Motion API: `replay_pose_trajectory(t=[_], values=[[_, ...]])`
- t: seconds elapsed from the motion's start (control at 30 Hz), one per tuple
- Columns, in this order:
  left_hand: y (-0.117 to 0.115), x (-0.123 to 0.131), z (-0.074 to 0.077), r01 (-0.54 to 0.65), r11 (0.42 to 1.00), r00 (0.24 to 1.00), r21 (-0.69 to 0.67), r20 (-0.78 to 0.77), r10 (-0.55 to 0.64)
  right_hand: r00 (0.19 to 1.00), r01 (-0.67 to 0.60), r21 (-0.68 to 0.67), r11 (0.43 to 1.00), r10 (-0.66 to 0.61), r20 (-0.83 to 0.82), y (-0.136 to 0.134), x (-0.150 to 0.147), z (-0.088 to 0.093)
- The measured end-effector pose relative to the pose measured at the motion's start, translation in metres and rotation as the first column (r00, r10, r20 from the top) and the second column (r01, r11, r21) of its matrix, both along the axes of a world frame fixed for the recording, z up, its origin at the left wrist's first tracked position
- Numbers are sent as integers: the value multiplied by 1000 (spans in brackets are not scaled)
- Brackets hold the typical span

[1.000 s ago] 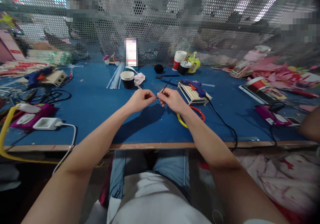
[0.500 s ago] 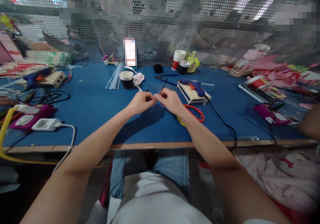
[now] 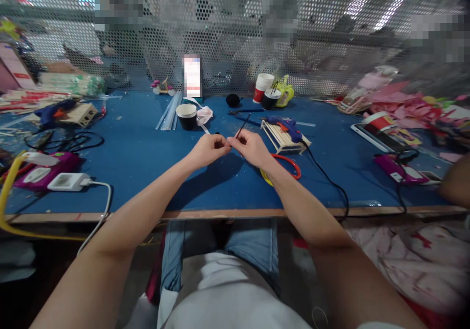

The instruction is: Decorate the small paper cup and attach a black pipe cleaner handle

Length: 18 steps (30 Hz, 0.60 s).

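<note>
Left hand [image 3: 208,151], hold unclear, touches right hand [image 3: 252,147], which pinches one dark stick [image 3: 243,125], two black cups [image 3: 187,120] beyond, one glue gun [image 3: 293,132] rightward

- A thin dark stick [image 3: 243,126], slender as a skewer and straight along the length that shows, is pinched between the thumb and forefinger of the right hand [image 3: 251,147].
- It stands tilted, its free end rising above the right fingertips and leaning over to their right (the tip looks fine, though too small to make out properly).
- Its lower end runs down to where the right fingertips meet those of the left hand [image 3: 209,150], and there the fingers hide it.
- Whether the left fingertips grip that hidden end as well cannot be told.
</note>
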State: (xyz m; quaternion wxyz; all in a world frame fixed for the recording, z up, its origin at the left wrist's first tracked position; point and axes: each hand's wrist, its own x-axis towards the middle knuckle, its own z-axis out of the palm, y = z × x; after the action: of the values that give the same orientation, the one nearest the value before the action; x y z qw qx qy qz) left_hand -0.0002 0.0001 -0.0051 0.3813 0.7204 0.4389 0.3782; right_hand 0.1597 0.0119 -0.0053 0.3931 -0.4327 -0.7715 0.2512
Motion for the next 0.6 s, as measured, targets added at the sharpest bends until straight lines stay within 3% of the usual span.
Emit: replay_pose_trajectory(t=[0.17,0.37,0.6], values=[[1,1,-4,28,1000,999,9,18,-28,1000,10,-27,1000,-11,-27,-1,-1,-1],[0,0,-2,53,995,996,-80,70,-47,968,-201,-153,968,172,-185,-2,1,2],[2,-4,1,53,994,997,-96,64,-47,986,-105,-153,983,83,-146,2,4,0]])
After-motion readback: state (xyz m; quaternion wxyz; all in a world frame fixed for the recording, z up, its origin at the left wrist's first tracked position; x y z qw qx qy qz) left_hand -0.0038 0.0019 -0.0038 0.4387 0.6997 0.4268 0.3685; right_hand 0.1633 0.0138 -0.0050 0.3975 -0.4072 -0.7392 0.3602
